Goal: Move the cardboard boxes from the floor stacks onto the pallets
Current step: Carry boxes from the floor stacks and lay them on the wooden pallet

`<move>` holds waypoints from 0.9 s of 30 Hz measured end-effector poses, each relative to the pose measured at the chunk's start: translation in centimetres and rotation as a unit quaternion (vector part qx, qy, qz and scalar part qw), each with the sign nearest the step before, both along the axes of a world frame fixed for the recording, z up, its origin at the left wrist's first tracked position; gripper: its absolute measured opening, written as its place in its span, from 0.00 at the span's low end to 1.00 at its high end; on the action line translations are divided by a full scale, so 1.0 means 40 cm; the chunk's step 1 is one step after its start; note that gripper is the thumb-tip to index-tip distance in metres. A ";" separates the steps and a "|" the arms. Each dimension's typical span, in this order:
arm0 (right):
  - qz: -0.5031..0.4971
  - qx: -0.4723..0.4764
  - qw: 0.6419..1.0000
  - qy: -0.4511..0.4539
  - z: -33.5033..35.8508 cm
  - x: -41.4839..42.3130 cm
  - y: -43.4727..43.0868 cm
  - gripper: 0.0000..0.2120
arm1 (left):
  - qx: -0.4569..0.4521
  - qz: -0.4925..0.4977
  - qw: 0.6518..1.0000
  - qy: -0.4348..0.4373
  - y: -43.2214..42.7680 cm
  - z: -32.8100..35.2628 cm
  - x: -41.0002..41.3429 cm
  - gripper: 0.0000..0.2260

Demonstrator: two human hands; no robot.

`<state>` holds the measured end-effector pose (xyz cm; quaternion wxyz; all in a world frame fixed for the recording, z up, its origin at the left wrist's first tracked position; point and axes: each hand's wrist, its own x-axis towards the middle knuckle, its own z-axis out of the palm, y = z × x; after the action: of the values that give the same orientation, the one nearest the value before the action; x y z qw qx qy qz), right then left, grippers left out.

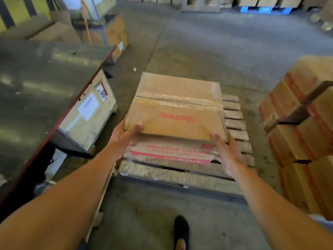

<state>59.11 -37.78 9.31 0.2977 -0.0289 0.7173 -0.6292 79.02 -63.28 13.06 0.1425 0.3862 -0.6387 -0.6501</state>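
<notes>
Concrete warehouse floor, wooden pallet [180, 175] ahead. Holds the Glodway box [176, 105] low over the lubrication-cleaner box [171, 153] on that pallet, with left hand [124, 136] clamped on the near corner, thumb on top, and right hand [228, 156] pressed flat, fingers straight, probably to steady and square it

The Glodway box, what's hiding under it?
Another cardboard box printed LUBRICATION CLEANER, sitting on the wooden pallet. Only its near side shows; the Glodway box covers its top.
</notes>
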 end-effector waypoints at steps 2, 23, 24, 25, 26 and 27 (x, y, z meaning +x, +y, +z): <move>-0.001 0.006 1.000 -0.019 -0.055 -0.010 -0.051 0.22 | 0.041 -0.021 0.999 -0.017 -0.058 -0.044 -0.011 0.19; -0.044 0.148 0.987 -0.036 -0.931 0.043 -0.473 0.43 | 0.201 -0.022 0.977 -0.064 -0.555 -0.973 -0.037 0.25; -0.047 0.149 0.987 -0.027 -0.969 0.041 -0.489 0.41 | 0.198 -0.021 0.978 -0.060 -0.566 -1.013 -0.037 0.25; -0.047 0.147 0.988 -0.022 -1.005 0.039 -0.503 0.40 | 0.197 -0.017 0.979 -0.057 -0.574 -1.051 -0.038 0.25; -0.047 0.142 0.989 -0.021 -1.039 0.037 -0.515 0.38 | 0.196 -0.011 0.979 -0.055 -0.581 -1.088 -0.037 0.26; -0.046 0.139 0.989 -0.020 -1.073 0.035 -0.524 0.34 | 0.194 -0.006 0.979 -0.055 -0.587 -1.124 -0.033 0.27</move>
<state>60.51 -58.72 -33.60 0.2837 0.0584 0.7923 -0.5370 77.70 -86.77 -31.90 0.0256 0.4384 -0.5094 -0.7401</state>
